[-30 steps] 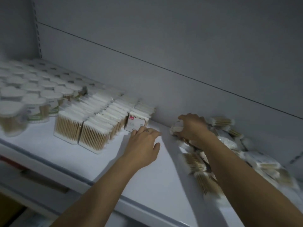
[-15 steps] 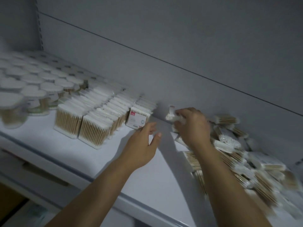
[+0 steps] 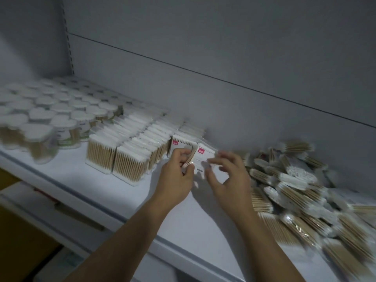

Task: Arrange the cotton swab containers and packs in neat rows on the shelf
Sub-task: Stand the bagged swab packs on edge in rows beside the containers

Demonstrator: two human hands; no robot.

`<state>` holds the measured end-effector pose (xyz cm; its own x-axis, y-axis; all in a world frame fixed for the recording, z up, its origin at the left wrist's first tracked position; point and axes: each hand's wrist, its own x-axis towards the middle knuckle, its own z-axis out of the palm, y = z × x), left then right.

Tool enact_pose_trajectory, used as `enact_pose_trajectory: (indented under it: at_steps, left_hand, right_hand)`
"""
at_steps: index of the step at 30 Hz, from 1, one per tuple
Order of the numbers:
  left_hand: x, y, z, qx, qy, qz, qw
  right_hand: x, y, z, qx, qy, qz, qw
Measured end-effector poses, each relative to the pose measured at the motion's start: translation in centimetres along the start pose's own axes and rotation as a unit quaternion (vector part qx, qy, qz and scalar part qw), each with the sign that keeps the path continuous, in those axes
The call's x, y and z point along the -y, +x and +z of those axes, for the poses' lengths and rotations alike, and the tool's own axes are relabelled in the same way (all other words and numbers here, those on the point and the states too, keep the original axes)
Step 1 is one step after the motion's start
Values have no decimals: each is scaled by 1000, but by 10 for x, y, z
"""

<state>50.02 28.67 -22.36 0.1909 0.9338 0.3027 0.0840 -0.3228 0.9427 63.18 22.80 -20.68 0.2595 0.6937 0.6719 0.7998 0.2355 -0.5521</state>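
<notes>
On the white shelf (image 3: 101,186), round cotton swab containers (image 3: 61,119) with white lids stand in rows at the left. Rectangular swab packs (image 3: 130,151) stand in rows beside them. A loose heap of swab packs (image 3: 295,190) lies at the right. One pack with a red label (image 3: 200,159) is upright at the end of the rightmost row. My left hand (image 3: 177,176) grips this pack's left edge. My right hand (image 3: 227,180) touches its right side, fingers spread.
The grey back panel (image 3: 203,58) rises right behind the rows. The shelf's front edge (image 3: 81,192) runs diagonally from left to lower right. A lower shelf (image 3: 30,210) shows below at the left.
My right hand carried a pack from the heap leftward to the end of the row. My left hand rose from the shelf surface and took hold of it.
</notes>
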Motion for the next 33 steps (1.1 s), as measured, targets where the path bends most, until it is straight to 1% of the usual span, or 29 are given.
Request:
enact_pose_trajectory:
  at_steps: [2,4,7,10,14,16,19,21,23,25,27,29,31,33]
  left_hand:
    - [1,0,0,8,-7,8,1000]
    - [-1,-1,-1,19,-17,13,1000]
    - [-3,-2,-6,43,-5,28,999]
    - [-2,-5,-18,80,93,42,991]
    - [5,-14,-33,53,247,64,965]
    - [2,-20,-35,44,294,69,952]
    - [0,-23,-31,45,379,112,918]
    - [1,-21,-31,58,422,103,899]
    - [4,-20,-31,66,440,86,891]
    - [5,-19,-31,71,451,86,886]
    - [5,-19,-31,79,456,93,882]
    - [5,-18,-31,87,456,94,880]
    - [7,-17,-31,96,462,91,877]
    - [10,-15,-30,100,463,87,876]
  right_hand:
    - [-2,4,-4,-31,8,53,998]
    - [-4,7,-8,-9,18,101,995]
    - [-5,7,-7,13,72,154,985]
    - [-3,7,-4,14,62,147,987]
    - [-1,8,3,23,30,146,989]
    - [2,12,5,26,18,151,988]
    - [11,25,8,55,-8,145,988]
    - [18,38,14,80,-46,124,988]
    - [22,50,25,98,-72,99,988]
    - [22,58,37,101,-88,78,988]
    - [18,58,51,92,-104,55,989]
    - [11,51,62,67,-123,37,989]
    - [4,46,68,42,-108,31,993]
    - [0,46,70,40,-55,35,997]
